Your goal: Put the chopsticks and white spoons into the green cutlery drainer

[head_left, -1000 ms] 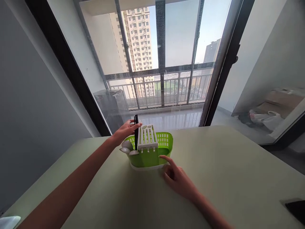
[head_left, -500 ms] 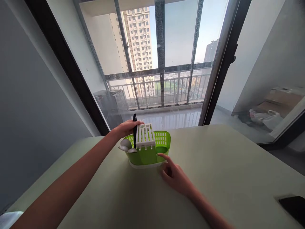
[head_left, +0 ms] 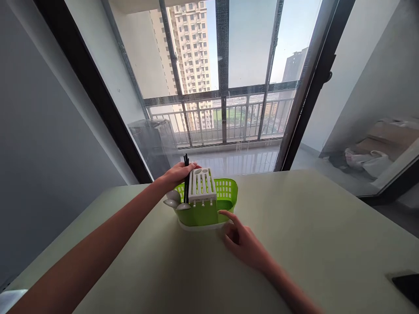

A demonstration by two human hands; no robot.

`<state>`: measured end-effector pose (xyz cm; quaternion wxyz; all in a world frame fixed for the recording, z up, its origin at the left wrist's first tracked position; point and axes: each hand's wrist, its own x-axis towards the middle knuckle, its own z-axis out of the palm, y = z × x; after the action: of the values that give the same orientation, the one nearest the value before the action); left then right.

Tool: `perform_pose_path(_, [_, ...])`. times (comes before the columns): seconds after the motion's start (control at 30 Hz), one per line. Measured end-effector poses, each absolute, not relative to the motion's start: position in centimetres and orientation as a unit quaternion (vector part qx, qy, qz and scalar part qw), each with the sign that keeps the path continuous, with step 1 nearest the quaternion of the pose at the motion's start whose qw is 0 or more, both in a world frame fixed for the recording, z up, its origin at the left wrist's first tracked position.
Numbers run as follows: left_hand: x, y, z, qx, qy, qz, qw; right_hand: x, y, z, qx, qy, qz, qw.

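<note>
A green utensil holder (head_left: 199, 216) with a white base stands on the table. On it sits a white slotted rack (head_left: 203, 185) with small hooks along its front. Black chopsticks (head_left: 186, 181) stand upright at its left, beside several pale spoons (head_left: 172, 203) with their bowls over the left rim. My left hand (head_left: 179, 172) reaches behind the chopsticks and is closed at the back of the holder; some fingertips are hidden. My right hand (head_left: 244, 242) is at the front right, index finger stretched out to the rim, the other fingers loosely curled, with nothing seen in them.
The pale table (head_left: 294, 226) reaches toward a glass door and balcony railing. A dark flat object (head_left: 407, 285) lies at the table's right edge, and a whitish object (head_left: 11, 301) is at the lower left. White bags (head_left: 376, 163) and cardboard are beyond the glass at right.
The view has shifted slightly. The holder and both hands appear a little further right in the picture. Both hands keep nearly the same pose at the holder.
</note>
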<state>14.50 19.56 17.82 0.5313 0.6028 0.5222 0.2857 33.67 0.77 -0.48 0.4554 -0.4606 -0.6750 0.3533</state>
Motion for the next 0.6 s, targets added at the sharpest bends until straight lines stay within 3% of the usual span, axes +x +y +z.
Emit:
perform_pose_path(0.37, [14.5, 19.2, 17.9, 0.592, 0.513, 0.33, 0.528, 33.6, 0.6, -0.2, -0.457, -0.67, 0.363, 0.459])
perform_pose_path(0.6, [12.8, 18.6, 21.1, 0.545, 0.427, 0.422, 0.585, 33.9, 0.5, -0.4, -0.455, -0.67, 0.368, 0.458])
